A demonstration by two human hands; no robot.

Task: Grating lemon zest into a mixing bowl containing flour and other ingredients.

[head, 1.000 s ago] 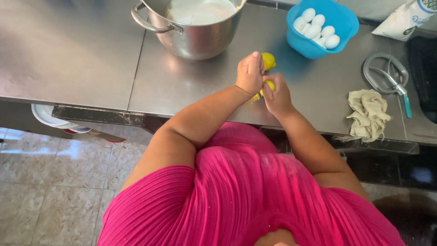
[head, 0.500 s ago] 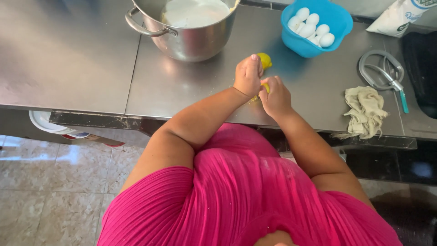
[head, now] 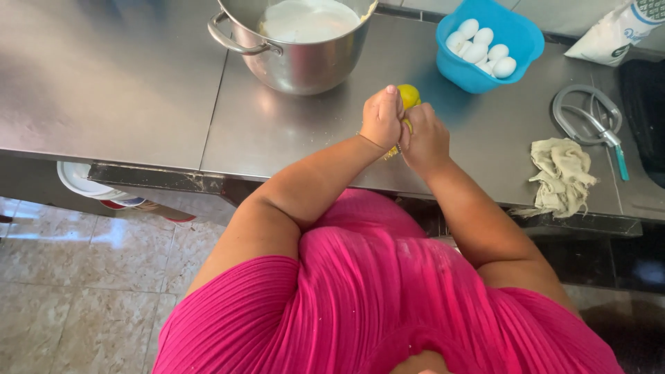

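Here our left hand [head: 382,118] and right hand [head: 424,135] both squeeze a yellow lemon [head: 409,97] over the worktop [head: 277,131], with only little yellow bits [head: 390,152] fallen.

Pot [head: 294,52] ahead, egg bowl [head: 488,48] right; between open.

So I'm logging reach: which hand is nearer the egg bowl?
Right. The right hand lies below-left of the blue egg bowl, on its side of the lemon; the left hand sits farther left, toward the pot.
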